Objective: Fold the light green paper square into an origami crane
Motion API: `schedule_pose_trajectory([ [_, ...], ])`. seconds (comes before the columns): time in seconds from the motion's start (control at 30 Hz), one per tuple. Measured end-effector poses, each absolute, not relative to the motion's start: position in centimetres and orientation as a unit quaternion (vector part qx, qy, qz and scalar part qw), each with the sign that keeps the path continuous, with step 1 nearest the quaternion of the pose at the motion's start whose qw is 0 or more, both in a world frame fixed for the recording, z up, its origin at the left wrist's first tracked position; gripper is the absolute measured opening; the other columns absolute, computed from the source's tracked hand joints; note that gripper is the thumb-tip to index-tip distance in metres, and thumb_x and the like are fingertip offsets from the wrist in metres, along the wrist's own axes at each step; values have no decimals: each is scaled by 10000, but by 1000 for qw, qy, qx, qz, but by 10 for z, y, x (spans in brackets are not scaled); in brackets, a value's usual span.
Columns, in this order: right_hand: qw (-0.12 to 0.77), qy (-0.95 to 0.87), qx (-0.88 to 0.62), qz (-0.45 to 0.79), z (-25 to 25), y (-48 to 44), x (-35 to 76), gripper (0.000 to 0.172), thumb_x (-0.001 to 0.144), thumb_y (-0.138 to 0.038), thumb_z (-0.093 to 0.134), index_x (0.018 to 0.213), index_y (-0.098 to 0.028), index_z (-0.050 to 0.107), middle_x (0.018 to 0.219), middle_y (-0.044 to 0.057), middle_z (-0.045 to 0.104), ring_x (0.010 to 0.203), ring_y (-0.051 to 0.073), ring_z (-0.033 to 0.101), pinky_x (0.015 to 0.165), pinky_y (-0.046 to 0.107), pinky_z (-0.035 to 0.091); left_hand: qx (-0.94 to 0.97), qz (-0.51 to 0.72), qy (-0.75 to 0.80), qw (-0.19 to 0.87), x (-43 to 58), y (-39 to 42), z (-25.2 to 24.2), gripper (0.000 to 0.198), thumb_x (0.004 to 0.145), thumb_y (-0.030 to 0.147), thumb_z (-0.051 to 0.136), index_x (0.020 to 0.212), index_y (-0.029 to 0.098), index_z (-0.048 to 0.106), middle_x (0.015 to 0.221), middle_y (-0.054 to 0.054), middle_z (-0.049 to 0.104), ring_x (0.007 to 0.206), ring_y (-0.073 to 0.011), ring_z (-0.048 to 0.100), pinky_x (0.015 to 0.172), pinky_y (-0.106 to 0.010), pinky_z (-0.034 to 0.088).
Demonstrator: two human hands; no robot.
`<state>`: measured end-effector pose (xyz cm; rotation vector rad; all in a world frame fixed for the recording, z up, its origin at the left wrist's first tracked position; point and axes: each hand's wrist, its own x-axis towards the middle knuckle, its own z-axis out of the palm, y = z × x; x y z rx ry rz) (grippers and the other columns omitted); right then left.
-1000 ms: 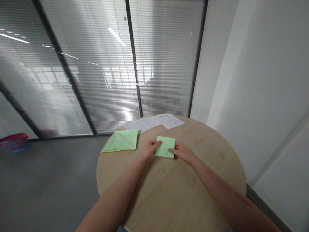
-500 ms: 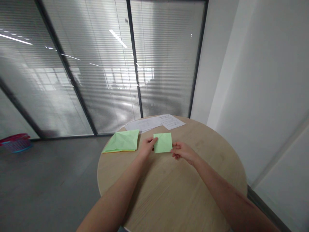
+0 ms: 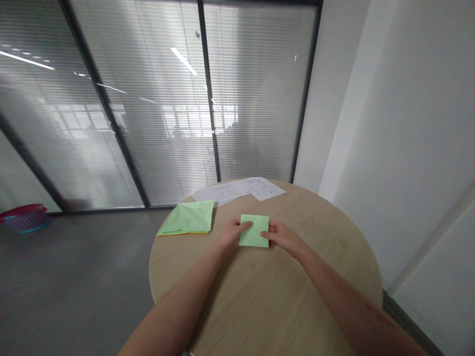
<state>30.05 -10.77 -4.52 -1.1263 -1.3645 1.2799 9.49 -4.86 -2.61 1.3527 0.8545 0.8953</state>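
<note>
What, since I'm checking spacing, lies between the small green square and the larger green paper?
The left hand and a strip of wooden tabletop, in the head view.

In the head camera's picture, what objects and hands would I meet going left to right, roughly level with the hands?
Red-and-blue basket → larger green paper → left hand → small green square → right hand.

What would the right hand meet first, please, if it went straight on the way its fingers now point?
The right hand holds one side of the green paper square, so that comes first; beyond it, the left hand seems next, though depth is hard to judge.
</note>
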Motion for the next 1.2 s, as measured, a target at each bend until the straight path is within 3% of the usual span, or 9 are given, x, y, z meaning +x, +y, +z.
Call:
schedule_pose_trajectory([
  [0.2,456,-545,-457,535,-42,-109,300,461,737,-331,796,1161,-177,698,1054,106,777,850,208,724,690,286,531,550,477,386,567,89,-45,-16,465,691,549,816,884,130,760,849,-84,757,750,-200,684,694,-302,539],
  [0.4,482,-530,-452,532,-42,-109,300,488,721,-362,813,1156,-180,686,1038,101,774,879,219,727,759,330,555,541,455,360,608,89,-44,-19,538,725,564,816,1050,141,743,902,-87,766,746,-192,702,696,-299,548],
  [0.6,495,-549,-445,506,-46,-106,298,493,761,-361,770,1211,-198,649,1015,94,768,853,224,723,715,327,569,556,382,370,639,98,-52,-29,420,715,453,855,921,99,761,889,-132,788,726,-217,701,692,-318,545],
  [0.8,567,-537,-471,410,-56,-93,303,582,788,-271,727,1345,-276,560,1205,93,703,922,207,717,761,322,587,559,390,386,622,103,-53,-28,383,738,464,823,882,113,767,858,-128,790,722,-232,697,690,-328,530],
  [1.03,561,-572,-516,303,-60,-90,310,282,795,-365,722,1042,-245,655,1021,56,718,907,200,685,788,322,565,595,380,413,575,103,-49,-33,378,736,509,803,817,142,759,789,-97,771,674,-229,676,636,-312,482],
  [1.2,571,-537,-467,409,-51,-96,308,365,752,-483,763,978,-211,673,1042,76,718,953,219,668,815,337,564,623,376,426,537,103,-48,-34,353,751,513,776,777,161,762,787,-91,768,679,-233,663,620,-304,461],
])
